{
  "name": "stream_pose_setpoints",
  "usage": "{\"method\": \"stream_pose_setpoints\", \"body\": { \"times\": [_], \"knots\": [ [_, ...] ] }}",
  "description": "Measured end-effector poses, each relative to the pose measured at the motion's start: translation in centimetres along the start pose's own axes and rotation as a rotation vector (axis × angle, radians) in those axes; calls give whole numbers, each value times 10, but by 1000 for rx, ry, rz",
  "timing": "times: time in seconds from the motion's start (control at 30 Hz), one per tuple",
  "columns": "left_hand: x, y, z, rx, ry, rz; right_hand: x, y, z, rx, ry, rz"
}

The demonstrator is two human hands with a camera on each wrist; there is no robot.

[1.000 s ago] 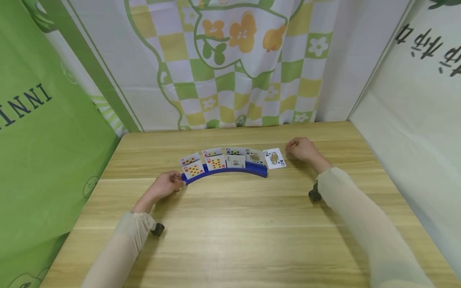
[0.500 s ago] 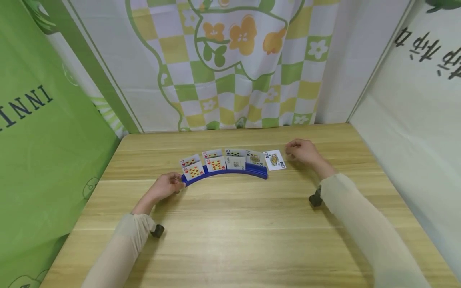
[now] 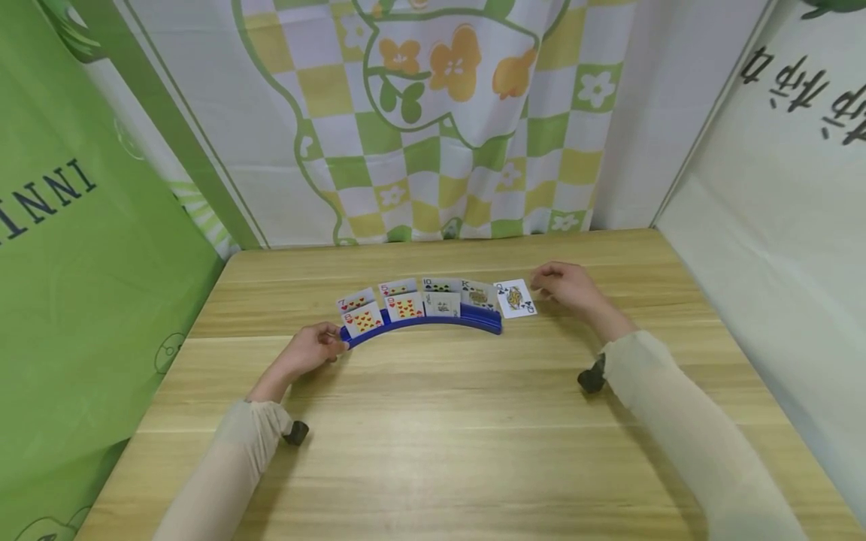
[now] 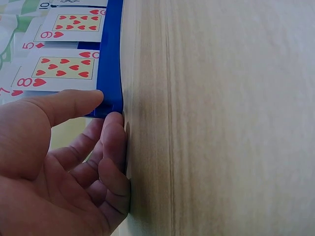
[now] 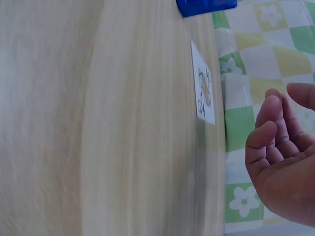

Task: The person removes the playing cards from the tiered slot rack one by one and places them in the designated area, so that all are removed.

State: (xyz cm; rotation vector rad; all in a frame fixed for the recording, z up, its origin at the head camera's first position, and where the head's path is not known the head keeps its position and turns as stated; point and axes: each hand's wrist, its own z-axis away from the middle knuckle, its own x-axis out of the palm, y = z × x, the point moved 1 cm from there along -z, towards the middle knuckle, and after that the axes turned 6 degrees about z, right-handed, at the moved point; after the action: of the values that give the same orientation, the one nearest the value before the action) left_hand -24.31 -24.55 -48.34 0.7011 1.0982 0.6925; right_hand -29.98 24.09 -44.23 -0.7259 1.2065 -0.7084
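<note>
A curved blue playing card holder [image 3: 483, 321] stands on the table with two rows of cards in it. The eight of hearts [image 3: 363, 320] and nine of hearts [image 3: 406, 306] are in its front row; a king [image 3: 479, 294] leans at the right of the back row. My left hand [image 3: 313, 348] pinches the holder's left end, thumb [image 4: 78, 105] on top and fingers at the end. Just beyond the holder's right end, a queen card [image 3: 516, 299] lies face up on the table. My right hand [image 3: 567, 285] hovers right of the queen, fingers loosely bent, holding nothing.
The wooden table [image 3: 433, 436] reaches back to a checked curtain [image 3: 467, 173]. A green cloth wall [image 3: 101, 263] borders the left side and a white wall [image 3: 778, 248] the right. Black wrist cameras sit under both sleeves.
My right hand has shifted slightly left, nearer to the queen card. The left hand, the card holder and the cards stay where they were.
</note>
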Motion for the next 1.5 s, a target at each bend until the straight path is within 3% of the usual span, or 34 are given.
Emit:
{"method": "stream_pose_setpoints", "body": {
  "times": [0.8,1.5],
  "knots": [
    [1,-2,0,19,10,12,21,-22,24,-69,-90,-146],
    [2,-1,1,13,11,-12,34,-44,30,-81,-126,-157]
  ]
}}
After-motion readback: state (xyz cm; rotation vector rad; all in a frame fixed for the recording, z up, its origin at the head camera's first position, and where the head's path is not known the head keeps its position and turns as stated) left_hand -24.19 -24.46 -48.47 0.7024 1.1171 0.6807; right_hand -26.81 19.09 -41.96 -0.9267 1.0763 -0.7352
